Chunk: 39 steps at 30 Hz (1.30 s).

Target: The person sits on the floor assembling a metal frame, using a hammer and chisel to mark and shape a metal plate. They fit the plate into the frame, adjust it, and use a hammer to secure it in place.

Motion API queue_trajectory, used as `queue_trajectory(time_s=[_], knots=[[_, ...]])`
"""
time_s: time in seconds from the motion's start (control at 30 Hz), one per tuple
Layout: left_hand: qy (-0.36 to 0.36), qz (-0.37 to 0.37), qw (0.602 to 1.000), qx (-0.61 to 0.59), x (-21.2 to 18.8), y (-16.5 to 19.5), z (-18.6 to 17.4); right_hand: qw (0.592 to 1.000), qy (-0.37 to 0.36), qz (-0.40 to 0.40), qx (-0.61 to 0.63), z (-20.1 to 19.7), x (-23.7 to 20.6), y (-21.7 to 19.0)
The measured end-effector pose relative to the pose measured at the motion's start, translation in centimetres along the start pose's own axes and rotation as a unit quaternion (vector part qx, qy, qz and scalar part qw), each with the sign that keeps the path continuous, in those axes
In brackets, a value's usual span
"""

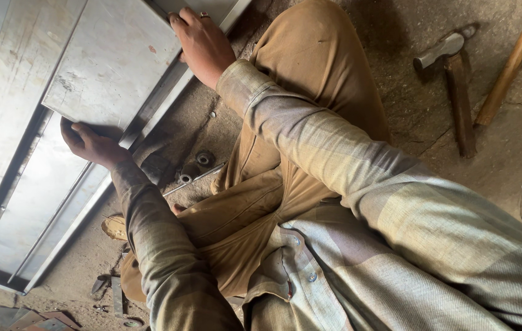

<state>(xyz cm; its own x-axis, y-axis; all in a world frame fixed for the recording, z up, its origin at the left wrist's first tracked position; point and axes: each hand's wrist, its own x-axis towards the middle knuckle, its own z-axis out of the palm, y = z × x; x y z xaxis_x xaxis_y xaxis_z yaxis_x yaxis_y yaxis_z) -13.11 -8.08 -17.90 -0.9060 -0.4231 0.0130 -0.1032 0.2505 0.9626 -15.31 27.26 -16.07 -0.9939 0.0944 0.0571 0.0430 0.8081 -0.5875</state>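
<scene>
Far left: long metal frame (3, 184) lying on the dirt floor (506, 165), running from near left up to far centre, dull grey, scuffed, dark gap along its length.

On top of frame: flat sheet-metal panel (114, 58), pale grey, streaked and smudged, small reddish spot near its far part, folded lip along right edge. Lies tilted across the view, resting on the frame rails.

Left hand (89, 144) at the panel's near corner, fingers curled under and around the edge, thumb on top. Clamped on the panel corner. Checked sleeve runs back from it toward near centre.

Right hand (203, 43) at the panel's far right edge, fingers hooked over the folded lip, ring on one finger. Also gripping the panel. So panel sits between both hands, left hand near, right hand far, hands well apart.

Just right of the panel edge, on the floor: a few small round metal parts (196, 165), ring- or nut-shaped, beside a thin rod (190, 182). Exact kind too small to tell.

Near left bottom: scrap metal pieces (28, 317) and small offcuts on the ground.

Centre: tan trousers (310, 73), knee bent up, checked shirt with buttons below.

Right: hammer (454, 86) flat on the floor, steel head toward far side, worn wooden handle pointing near. Well apart from both hands. Just right of it, a long wooden stick (512, 64) lying slanted, top end out of view.
</scene>
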Motion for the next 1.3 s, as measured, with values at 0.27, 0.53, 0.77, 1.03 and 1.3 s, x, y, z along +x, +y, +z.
queue_trajectory(time_s=[0.27, 0.53, 0.77, 1.03, 1.3], knots=[[-0.002, 0.018, 1.0, 0.02, 0.1, -0.3, -0.2, 1.0, 0.005, -0.002, 0.0, 0.7, -0.1, 0.3], [0.001, 0.036, 0.997, 0.061, 0.7, -1.7, -0.9, 0.998, 0.03, -0.022, 0.043, 1.6, -0.2, 0.6], [0.017, 0.033, 0.992, 0.119, 1.0, -2.6, -0.8, 0.997, -0.003, -0.041, 0.065, 0.8, -1.0, 0.9], [0.014, 0.089, 0.982, 0.169, 0.1, -0.7, 0.5, 0.994, -0.07, 0.008, 0.084, 0.6, -1.1, 0.8], [0.001, 0.095, 0.968, 0.232, 0.0, 0.1, 1.1, 0.959, -0.097, 0.185, 0.194, -0.5, -1.7, 0.2]])
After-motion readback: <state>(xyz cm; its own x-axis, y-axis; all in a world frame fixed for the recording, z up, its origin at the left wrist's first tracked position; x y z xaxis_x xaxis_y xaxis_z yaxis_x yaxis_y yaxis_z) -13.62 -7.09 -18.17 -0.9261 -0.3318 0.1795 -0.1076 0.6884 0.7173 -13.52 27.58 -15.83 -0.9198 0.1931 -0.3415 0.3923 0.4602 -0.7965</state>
